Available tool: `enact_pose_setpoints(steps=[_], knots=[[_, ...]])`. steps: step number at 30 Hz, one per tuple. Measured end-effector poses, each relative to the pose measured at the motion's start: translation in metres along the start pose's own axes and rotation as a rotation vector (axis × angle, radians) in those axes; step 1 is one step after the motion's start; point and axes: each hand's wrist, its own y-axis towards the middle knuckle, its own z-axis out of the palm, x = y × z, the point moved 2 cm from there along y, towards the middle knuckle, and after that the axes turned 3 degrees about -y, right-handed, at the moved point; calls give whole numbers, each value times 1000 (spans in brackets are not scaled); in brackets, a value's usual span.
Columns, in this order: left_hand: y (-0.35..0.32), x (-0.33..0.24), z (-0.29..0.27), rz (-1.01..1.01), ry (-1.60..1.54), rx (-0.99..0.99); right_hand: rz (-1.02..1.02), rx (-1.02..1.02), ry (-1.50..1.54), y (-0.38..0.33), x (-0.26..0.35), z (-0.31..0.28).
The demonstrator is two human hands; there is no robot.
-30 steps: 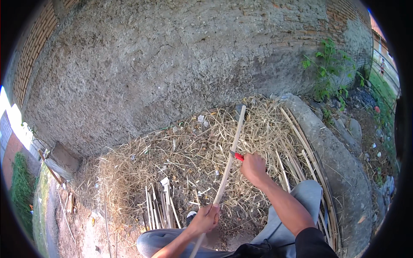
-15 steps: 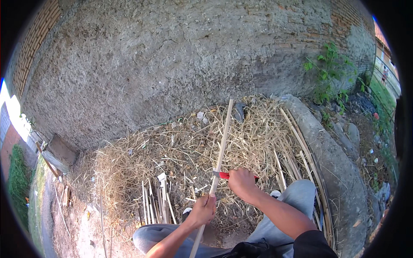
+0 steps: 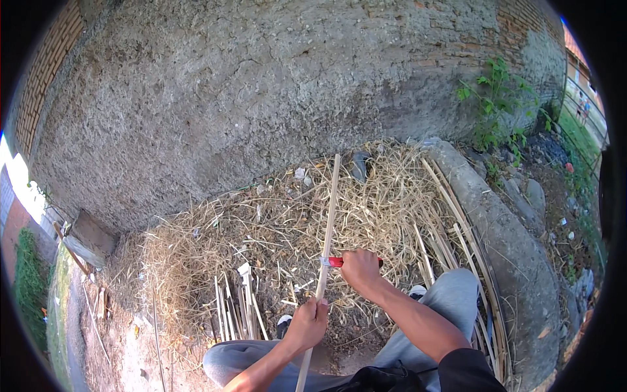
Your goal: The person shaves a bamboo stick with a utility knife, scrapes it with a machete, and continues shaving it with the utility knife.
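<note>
A long, pale strip of split wood or bamboo (image 3: 332, 209) rises away from me, its lower end passing down between my legs. My left hand (image 3: 308, 323) is closed around it below the middle. Just above that grip, a red-handled knife (image 3: 336, 262) lies crosswise, its short metal blade against the strip. My right hand (image 3: 361, 269) wraps round the knife's handle, whose end shows past the fist. Curled pale shavings (image 3: 372, 215) cover the ground beyond both hands.
Several cut strips (image 3: 241, 307) lie by my left knee. Longer strips (image 3: 467, 242) run along a concrete curb (image 3: 496, 242) on the right. A rough wall (image 3: 261, 98) stands ahead, with a leafy plant (image 3: 493, 98) at its right. A dark stone-like lump (image 3: 359, 166) sits near the wall's foot.
The strip's far end has swung left, so it stands more upright in view. The knife and right hand have shifted slightly left and away from me. My left hand keeps its grip.
</note>
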Motion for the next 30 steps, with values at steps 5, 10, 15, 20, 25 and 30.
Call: enact_pose_setpoints(steps=[5, 10, 15, 20, 25, 30], knots=[[-17, -8, 6, -81, -10, 65, 66, -39, 25, 12, -10, -12], [-40, -17, 5, -37, 10, 104, 98, -63, 28, 24, -30, -11], [-59, -9, 4, -45, 71, 132, 114, -81, -25, 30, -38, -13], [-85, -18, 4, 416, -39, -33, 175, -94, 42, 34, -47, -8], [-117, -2, 3, 165, 73, 66, 172, -118, 41, 38, -53, -4], [-147, -9, -9, 66, 85, 83, 159, -149, 27, 39, -57, -8]])
